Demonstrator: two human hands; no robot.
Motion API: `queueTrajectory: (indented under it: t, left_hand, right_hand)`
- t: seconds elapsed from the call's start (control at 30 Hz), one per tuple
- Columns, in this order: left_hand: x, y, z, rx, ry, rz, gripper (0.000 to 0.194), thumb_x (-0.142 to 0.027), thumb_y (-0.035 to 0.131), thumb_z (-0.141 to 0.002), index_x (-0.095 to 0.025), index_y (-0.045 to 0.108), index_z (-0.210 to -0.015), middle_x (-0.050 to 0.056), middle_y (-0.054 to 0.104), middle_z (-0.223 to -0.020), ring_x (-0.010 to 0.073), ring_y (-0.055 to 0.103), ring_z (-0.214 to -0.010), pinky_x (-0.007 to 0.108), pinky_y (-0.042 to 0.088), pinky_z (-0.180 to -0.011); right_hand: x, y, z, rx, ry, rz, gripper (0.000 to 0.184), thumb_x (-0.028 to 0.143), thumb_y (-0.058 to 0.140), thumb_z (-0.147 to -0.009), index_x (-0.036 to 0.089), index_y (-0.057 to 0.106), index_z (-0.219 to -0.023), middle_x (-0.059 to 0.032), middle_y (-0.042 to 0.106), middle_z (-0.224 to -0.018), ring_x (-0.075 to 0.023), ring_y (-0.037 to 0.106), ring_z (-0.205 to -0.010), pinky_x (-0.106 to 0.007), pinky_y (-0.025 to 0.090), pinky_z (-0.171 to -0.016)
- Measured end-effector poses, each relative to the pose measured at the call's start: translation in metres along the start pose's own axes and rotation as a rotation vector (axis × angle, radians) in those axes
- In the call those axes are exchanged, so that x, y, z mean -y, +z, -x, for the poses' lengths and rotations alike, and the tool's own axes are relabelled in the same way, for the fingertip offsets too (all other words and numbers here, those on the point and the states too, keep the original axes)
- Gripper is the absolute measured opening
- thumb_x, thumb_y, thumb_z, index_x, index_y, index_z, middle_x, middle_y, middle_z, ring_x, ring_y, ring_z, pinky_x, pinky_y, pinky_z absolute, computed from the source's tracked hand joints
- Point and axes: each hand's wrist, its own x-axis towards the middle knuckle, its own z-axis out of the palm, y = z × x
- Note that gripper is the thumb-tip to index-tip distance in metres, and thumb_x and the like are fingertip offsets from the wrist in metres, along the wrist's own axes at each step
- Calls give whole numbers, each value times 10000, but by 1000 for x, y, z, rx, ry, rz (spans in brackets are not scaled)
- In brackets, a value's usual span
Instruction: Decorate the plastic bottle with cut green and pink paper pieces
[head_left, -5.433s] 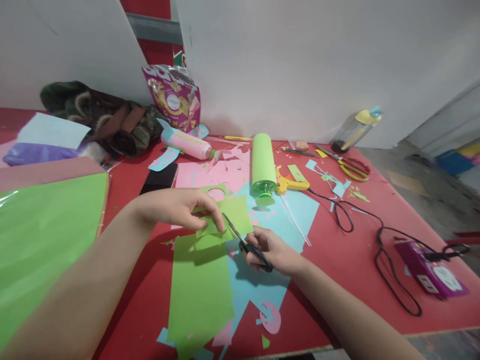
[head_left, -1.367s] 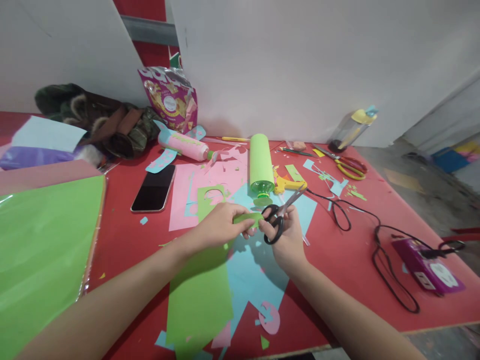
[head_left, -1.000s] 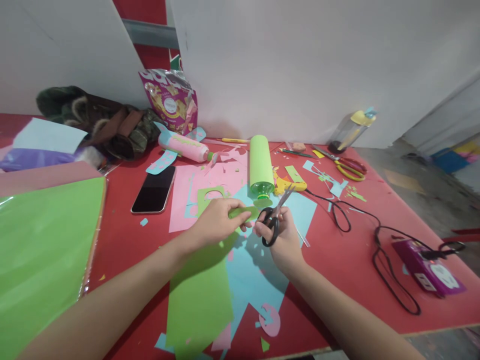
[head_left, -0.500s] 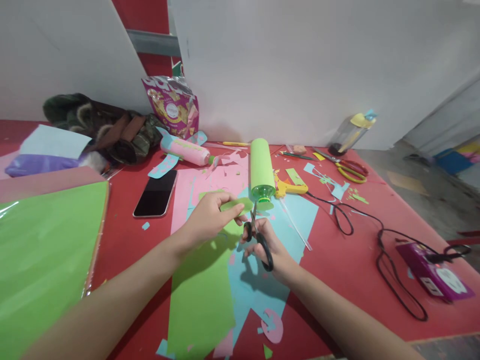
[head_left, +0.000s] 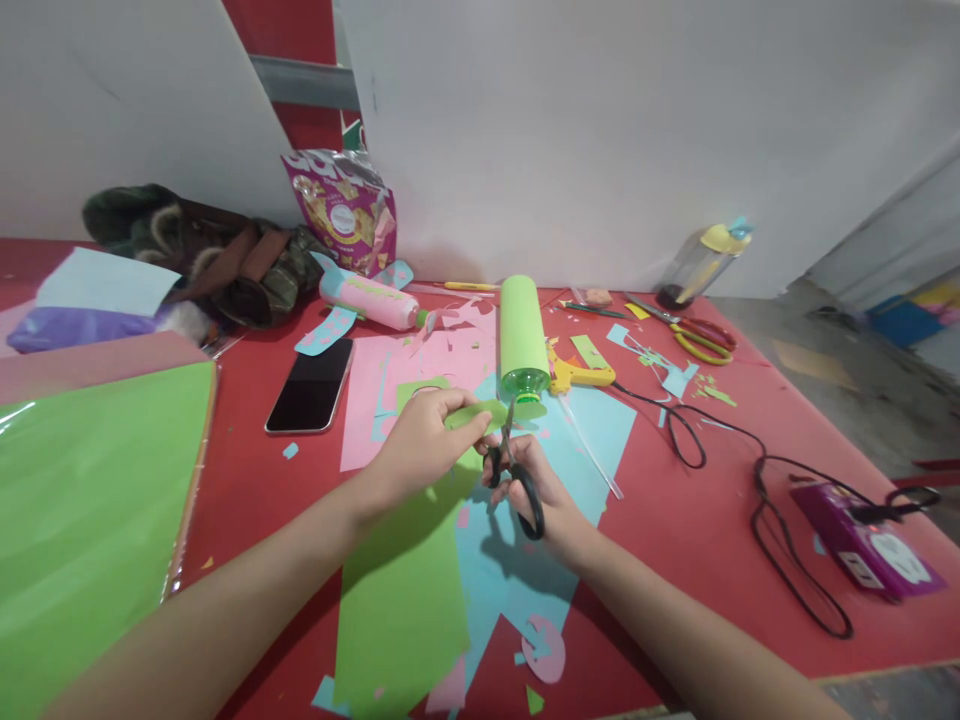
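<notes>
My left hand [head_left: 420, 445] pinches a small folded piece of green paper [head_left: 474, 414] above the red table [head_left: 690, 520]. My right hand [head_left: 536, 480] grips black-handled scissors [head_left: 517, 470], blades pointing up and meeting the right end of the green piece. Under both hands lie a green sheet [head_left: 401, 600] and a light blue sheet [head_left: 517, 560]. Just beyond the scissors lies a bottle wrapped in green paper [head_left: 523, 330].
A phone [head_left: 312, 385] lies to the left, pink paper [head_left: 420, 365] beside it. A big green sheet [head_left: 82, 510] covers the left. A pink-wrapped bottle [head_left: 371, 298], snack bag [head_left: 346, 210], yellow glue gun [head_left: 581, 375], red scissors [head_left: 701, 335], black cord [head_left: 757, 500] and purple power strip [head_left: 862, 540] are around.
The large green piece has been trimmed to a small folded piece. My right hand turned the scissors from pointing away to blades upright at the piece's right end.
</notes>
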Motion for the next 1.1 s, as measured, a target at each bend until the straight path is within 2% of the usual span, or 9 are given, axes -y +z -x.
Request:
queueTrajectory:
  t: [0.3,0.5,0.87,1.1]
  left_hand:
    - [2,3,2,-10,-52,89,211,-248,480,-747,-163,558,-571,-4,610,-584,135,569,-620,253,428,-638]
    - [-3,6,3,-31,-122,151,218,-224,477,-739,-164,543,-540,-13,603,-573,122,573,-556,232,440,-540]
    - [-2,10,5,-54,-93,231,215,-198,475,-745,-161,527,-540,-16,591,-563,108,577,-551,227,471,-559]
    - [0,14,7,-58,-105,263,170,-229,485,-747,-162,544,-602,-24,598,-549,103,570,-510,224,469,-527]
  right_hand:
    - [-1,-1,-1,1,-31,40,399,574,492,-725,223,327,-818,4,412,-767,-120,401,-676,-264,341,-613]
    - [0,1,-1,-20,-26,13,413,581,505,-711,223,319,-801,12,409,-740,-117,390,-649,-263,329,-597]
    - [-5,1,1,-29,-18,9,389,551,512,-726,230,312,-817,12,420,-752,-113,395,-642,-262,332,-594]
    - [-4,2,0,-26,-74,-22,373,546,502,-738,232,314,-814,3,399,-799,-119,404,-696,-258,337,-599]
